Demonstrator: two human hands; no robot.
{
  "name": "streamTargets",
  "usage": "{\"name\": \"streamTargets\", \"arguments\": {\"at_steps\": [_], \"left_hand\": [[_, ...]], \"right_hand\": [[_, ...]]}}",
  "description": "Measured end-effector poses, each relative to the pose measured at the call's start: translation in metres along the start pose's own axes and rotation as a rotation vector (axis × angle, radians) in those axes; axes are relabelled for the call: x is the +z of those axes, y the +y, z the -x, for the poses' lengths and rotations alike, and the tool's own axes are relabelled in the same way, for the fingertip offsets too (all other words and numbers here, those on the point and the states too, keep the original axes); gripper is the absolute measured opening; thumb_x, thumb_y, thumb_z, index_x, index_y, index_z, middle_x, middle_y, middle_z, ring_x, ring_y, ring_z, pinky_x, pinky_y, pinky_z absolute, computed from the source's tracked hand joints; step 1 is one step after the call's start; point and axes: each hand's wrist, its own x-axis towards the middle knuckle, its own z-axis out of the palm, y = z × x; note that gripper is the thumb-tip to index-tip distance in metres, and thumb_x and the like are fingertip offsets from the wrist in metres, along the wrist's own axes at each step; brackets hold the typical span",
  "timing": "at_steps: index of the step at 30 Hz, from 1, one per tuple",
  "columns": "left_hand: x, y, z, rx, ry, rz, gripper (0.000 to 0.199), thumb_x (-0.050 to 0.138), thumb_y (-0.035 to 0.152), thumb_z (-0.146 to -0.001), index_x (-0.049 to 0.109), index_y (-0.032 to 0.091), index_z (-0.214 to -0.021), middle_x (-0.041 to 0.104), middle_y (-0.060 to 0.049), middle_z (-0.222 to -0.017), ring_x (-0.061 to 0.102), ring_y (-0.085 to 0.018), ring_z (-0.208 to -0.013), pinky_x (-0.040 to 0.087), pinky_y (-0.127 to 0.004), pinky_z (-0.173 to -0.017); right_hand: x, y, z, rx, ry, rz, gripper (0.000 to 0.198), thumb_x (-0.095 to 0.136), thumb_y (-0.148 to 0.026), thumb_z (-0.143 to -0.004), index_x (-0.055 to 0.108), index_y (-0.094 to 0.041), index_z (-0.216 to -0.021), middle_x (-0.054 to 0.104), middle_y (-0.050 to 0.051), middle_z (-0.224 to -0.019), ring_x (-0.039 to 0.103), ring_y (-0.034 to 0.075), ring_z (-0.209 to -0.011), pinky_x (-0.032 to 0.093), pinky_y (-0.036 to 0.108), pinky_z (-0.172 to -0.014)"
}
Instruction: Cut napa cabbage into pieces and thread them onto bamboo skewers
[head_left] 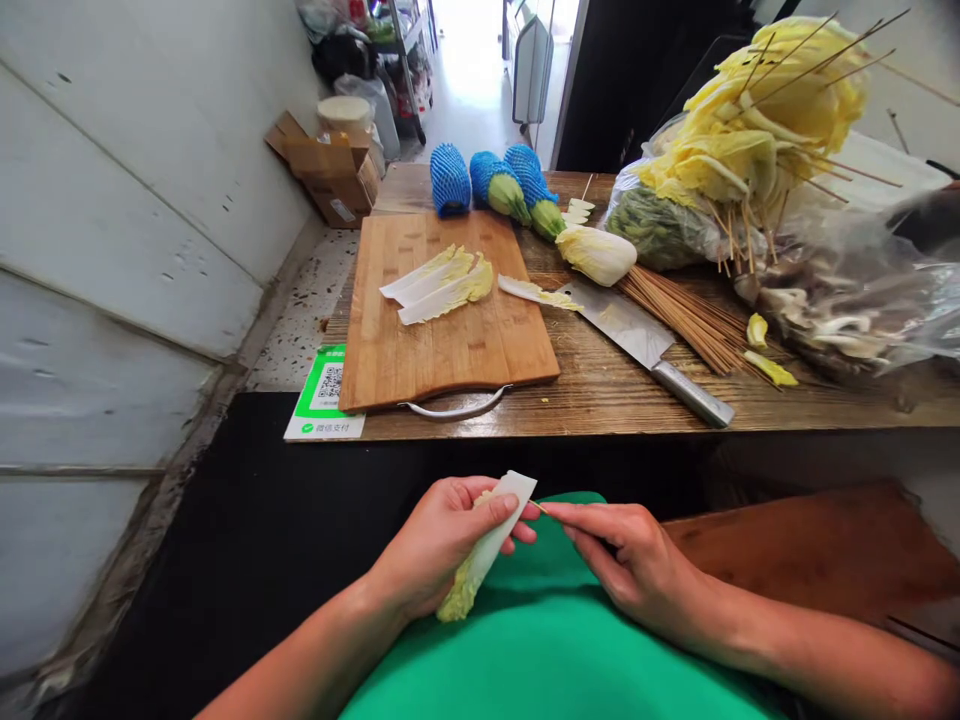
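My left hand (457, 530) grips a strip of napa cabbage leaf (491, 540), its white rib end up and its frilly yellow end hanging down. Against the side of the rib, my right hand (630, 550) pinches a thin bamboo skewer (538, 507); whether its tip is inside the leaf I cannot tell. Beyond my hands, more cut cabbage strips (442, 285) lie on a wooden cutting board (457, 360). A cleaver (630, 325) rests right of the board, a single cabbage strip (536, 292) by its blade.
A bundle of bamboo skewers (690, 315) lies behind the cleaver, near a cabbage heart (596, 253). Skewered cabbage leaves (772, 110) are piled at right above bagged mushrooms (832, 320). Green squashes in blue foam nets (499, 185) line the back. A QR-code card (324, 395) sits at the table's left corner.
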Motion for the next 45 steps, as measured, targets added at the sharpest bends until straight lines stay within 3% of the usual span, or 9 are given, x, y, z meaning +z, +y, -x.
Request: {"name": "streamTargets", "arguments": {"at_steps": [7, 22, 38, 45], "left_hand": [[0.000, -0.004, 0.000, -0.011, -0.017, -0.035, 0.031, 0.063, 0.039, -0.074, 0.070, 0.011, -0.084, 0.069, -0.009, -0.074, 0.057, -0.012, -0.062, 0.042, -0.020, -0.059], [0.004, -0.004, 0.001, -0.040, -0.013, -0.019, 0.026, 0.068, 0.036, -0.069, 0.070, 0.011, -0.077, 0.068, -0.007, -0.068, 0.056, -0.011, -0.057, 0.041, -0.021, -0.057], [0.008, -0.006, 0.002, -0.045, -0.065, -0.017, 0.023, 0.066, 0.033, -0.071, 0.070, 0.011, -0.076, 0.069, -0.008, -0.071, 0.059, -0.013, -0.062, 0.043, -0.021, -0.057], [0.009, -0.003, 0.004, 0.019, 0.026, -0.085, 0.030, 0.065, 0.037, -0.072, 0.070, 0.014, -0.090, 0.070, -0.008, -0.080, 0.062, -0.016, -0.071, 0.047, -0.023, -0.064]], "right_hand": [[0.004, -0.002, 0.004, 0.027, 0.030, 0.035, 0.031, 0.044, -0.014, -0.087, 0.061, -0.019, -0.112, 0.071, 0.005, -0.082, 0.066, 0.014, -0.069, 0.054, 0.026, -0.069], [0.008, -0.003, 0.006, 0.044, 0.030, -0.019, 0.030, 0.046, -0.014, -0.087, 0.063, -0.021, -0.110, 0.070, 0.005, -0.098, 0.067, 0.016, -0.083, 0.054, 0.025, -0.074], [0.009, -0.003, 0.005, 0.013, 0.050, -0.004, 0.027, 0.045, -0.018, -0.088, 0.066, -0.023, -0.104, 0.071, 0.003, -0.092, 0.068, 0.014, -0.075, 0.054, 0.023, -0.068], [0.006, -0.001, 0.005, 0.066, 0.072, -0.054, 0.028, 0.046, -0.017, -0.087, 0.065, -0.021, -0.107, 0.071, 0.005, -0.093, 0.067, 0.015, -0.079, 0.053, 0.025, -0.071]]}}
